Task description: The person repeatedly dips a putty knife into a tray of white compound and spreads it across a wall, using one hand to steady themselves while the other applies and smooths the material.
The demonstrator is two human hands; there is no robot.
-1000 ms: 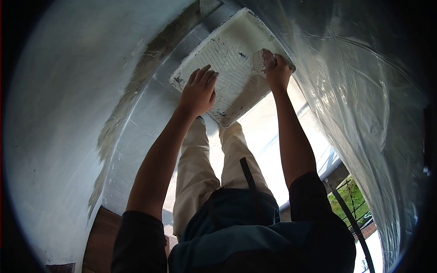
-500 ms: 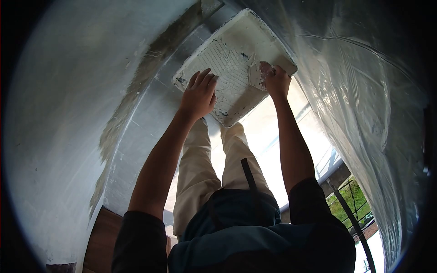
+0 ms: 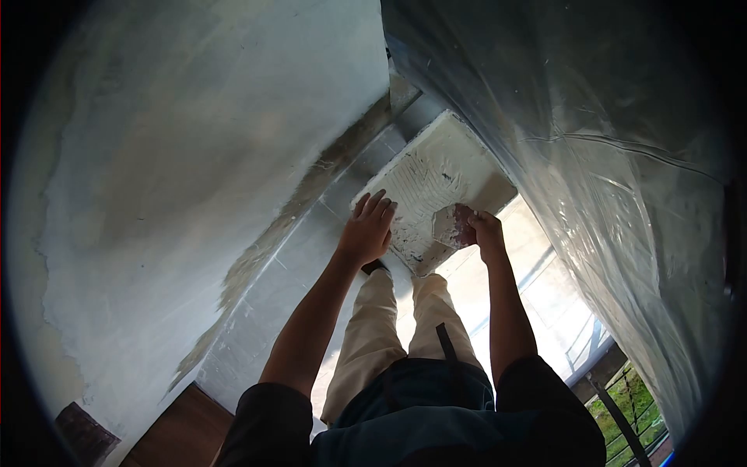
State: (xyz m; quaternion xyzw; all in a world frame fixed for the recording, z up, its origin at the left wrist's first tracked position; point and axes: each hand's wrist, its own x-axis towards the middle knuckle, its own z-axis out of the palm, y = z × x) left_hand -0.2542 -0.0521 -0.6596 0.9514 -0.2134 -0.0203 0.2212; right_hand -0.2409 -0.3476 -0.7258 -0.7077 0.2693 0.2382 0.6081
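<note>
A tray (image 3: pixel 437 148) with a ribbed floor, coated in pale, wet-looking compound, lies near my feet. In my right hand (image 3: pixel 486 231) is a wide putty knife (image 3: pixel 453 226), reddish-brown near the grip and smeared with the compound. Its blade is over the lower right part of the tray, against or just above the coating. My left hand (image 3: pixel 369 230) is at the tray's left edge, fingers stretched and slightly apart. Whether it presses on the rim is hidden beneath the palm.
To the left, a smooth grey-white wall (image 3: pixel 233 132) rises, with a rough brownish strip (image 3: pixel 268 241) along its base. Clear plastic sheeting (image 3: pixel 615 210) hangs on the right. A dark railing (image 3: pixel 620 412) with grass behind shows at lower right. Reddish-brown wood (image 3: pixel 183 428) stands at lower left.
The view has shifted, so tray, hands and legs appear lower and further right. The putty knife has moved slightly left and down across the tray. My left hand stays at the tray's edge.
</note>
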